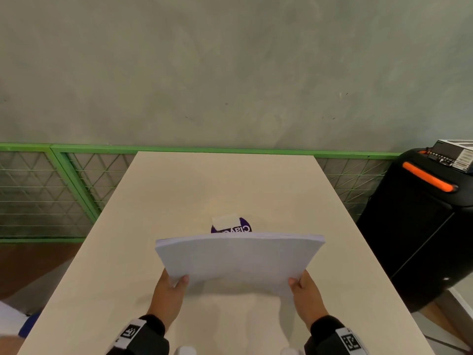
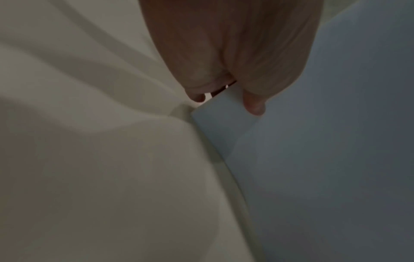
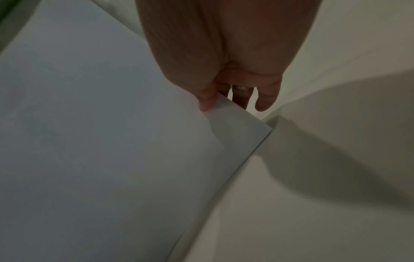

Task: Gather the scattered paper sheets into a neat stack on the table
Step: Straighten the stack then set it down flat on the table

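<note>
A thick stack of white paper sheets (image 1: 239, 257) is held tilted above the beige table (image 1: 153, 201), its far edge raised and bowed. My left hand (image 1: 171, 285) pinches the near left corner, thumb on top and fingers underneath. My right hand (image 1: 303, 285) pinches the near right corner the same way. In the left wrist view the left hand (image 2: 226, 99) holds the paper stack (image 2: 325, 141) at its corner. In the right wrist view the right hand (image 3: 224, 102) grips the paper stack (image 3: 100, 133) by its corner, with fingers below the sheets.
A purple round sticker (image 1: 231, 226) with a white label lies on the table just beyond the stack. A black device with an orange handle (image 1: 427, 180) stands to the right of the table. A green mesh fence (image 1: 64, 190) runs behind the table.
</note>
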`<state>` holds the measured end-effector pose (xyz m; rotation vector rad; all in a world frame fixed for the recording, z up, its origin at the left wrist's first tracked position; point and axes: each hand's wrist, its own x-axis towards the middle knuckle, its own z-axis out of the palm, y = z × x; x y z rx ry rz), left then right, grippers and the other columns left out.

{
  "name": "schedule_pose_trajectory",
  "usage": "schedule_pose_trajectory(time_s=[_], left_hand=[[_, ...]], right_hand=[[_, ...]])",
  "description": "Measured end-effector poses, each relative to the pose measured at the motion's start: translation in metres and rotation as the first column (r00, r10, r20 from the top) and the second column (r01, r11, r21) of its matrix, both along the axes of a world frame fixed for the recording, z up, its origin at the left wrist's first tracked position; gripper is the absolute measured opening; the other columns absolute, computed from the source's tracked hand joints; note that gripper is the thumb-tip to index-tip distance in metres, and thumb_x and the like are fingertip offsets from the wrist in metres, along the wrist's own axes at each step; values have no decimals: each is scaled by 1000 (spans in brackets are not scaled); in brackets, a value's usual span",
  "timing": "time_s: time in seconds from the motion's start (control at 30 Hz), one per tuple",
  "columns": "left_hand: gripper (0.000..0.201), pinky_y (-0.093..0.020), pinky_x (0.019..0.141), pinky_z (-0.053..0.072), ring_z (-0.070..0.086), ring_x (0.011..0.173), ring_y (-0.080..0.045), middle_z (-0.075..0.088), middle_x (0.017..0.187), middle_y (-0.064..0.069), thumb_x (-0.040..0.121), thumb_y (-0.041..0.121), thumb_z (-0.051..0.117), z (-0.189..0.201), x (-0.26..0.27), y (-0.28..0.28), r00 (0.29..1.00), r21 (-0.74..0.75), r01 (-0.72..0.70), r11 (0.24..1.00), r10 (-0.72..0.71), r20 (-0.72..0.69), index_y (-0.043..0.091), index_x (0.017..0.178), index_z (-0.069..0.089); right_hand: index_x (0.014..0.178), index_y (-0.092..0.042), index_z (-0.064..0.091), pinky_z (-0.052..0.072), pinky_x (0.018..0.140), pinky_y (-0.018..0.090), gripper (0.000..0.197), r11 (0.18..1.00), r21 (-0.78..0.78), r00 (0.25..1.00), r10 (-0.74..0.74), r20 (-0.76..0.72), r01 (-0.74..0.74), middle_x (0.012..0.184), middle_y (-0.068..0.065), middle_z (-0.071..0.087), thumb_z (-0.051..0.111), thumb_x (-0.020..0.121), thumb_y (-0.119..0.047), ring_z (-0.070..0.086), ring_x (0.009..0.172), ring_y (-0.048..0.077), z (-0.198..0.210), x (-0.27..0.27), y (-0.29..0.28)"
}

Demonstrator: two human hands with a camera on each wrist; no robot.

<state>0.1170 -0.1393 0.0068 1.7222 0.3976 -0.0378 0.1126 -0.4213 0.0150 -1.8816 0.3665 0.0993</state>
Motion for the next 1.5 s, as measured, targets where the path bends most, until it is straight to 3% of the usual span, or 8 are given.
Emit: schedule_pose_trajectory(time_s=[0.43, 0.6, 0.77, 0.97, 1.07, 1.13, 1.2, 1.5], left_hand=[[28, -31, 88, 37, 52, 108, -28, 55, 113, -9, 91, 4, 46, 10, 35, 8, 992, 188, 100, 977, -83, -94, 7, 119, 48], [36, -33, 82, 39, 50, 96, -29, 55, 121, -23, 89, 7, 47, 7, 64, 12, 943, 293, 134, 947, -32, -331, -6, 123, 44], [38, -32, 77, 36, 46, 90, -28, 54, 124, -28, 88, 3, 47, 3, 77, 12, 922, 345, 132, 929, 13, -388, -9, 123, 42], [43, -35, 83, 41, 55, 110, -40, 55, 125, -26, 89, 6, 46, 3, 83, 8, 917, 388, 124, 913, 43, -396, -6, 130, 37], [43, -39, 89, 44, 56, 110, -40, 57, 123, -25, 89, 7, 46, 5, 78, 3, 918, 401, 106, 910, 66, -391, -2, 130, 36], [47, -39, 90, 44, 55, 113, -40, 55, 127, -23, 89, 9, 46, 5, 75, 2, 916, 415, 114, 902, 66, -395, 0, 134, 34], [51, -40, 93, 44, 53, 116, -39, 53, 132, -22, 89, 12, 46, 5, 73, 3, 912, 423, 124, 898, 65, -406, 1, 137, 34], [90, -28, 97, 38, 39, 133, -28, 37, 145, -14, 76, 25, 67, 21, 54, 12, 871, 438, 434, 787, -242, -427, 18, 149, 15]], right_hand=[[97, -7, 43, 35, 80, 27, 12, 987, -150, 998, -55, -37, 49, 96, 9, 53, 38, 91, 2, 48, 92, 24, -3, 40, 6], [129, 3, 41, 38, 64, 15, 36, 935, -324, 964, 60, -259, -145, 127, 21, 52, 37, 94, -3, 45, 69, 9, -7, 61, 18], [119, 5, 49, 23, 88, 29, 31, 659, -578, 851, 194, -488, -482, 131, 20, 51, 28, 97, 3, 45, 123, 33, 1, 70, 29], [60, -6, 33, 27, 90, 36, 34, 518, -636, 802, 194, -565, -573, 64, 7, 26, 36, 92, 5, 22, 57, 21, -9, 80, 31], [87, -1, 50, 36, 104, 37, 28, 723, -538, 850, 129, -511, -433, 62, 8, 25, 28, 98, -13, 52, 80, 25, -5, 81, 41], [111, -3, 48, 43, 71, 8, 56, 939, -342, 941, -77, -329, -43, 65, 1, 34, 12, 95, -43, 52, 72, 9, 3, 79, 41], [127, -1, 41, 31, 55, 13, 41, 866, -486, 946, -52, -319, -116, 91, 5, 53, 29, 96, -25, 48, 77, 16, -6, 82, 33], [146, -12, 16, 37, 102, 31, 79, 884, -335, 908, 194, -372, -326, 143, 17, 34, 60, 83, -27, 39, 130, 30, 4, 74, 14]])
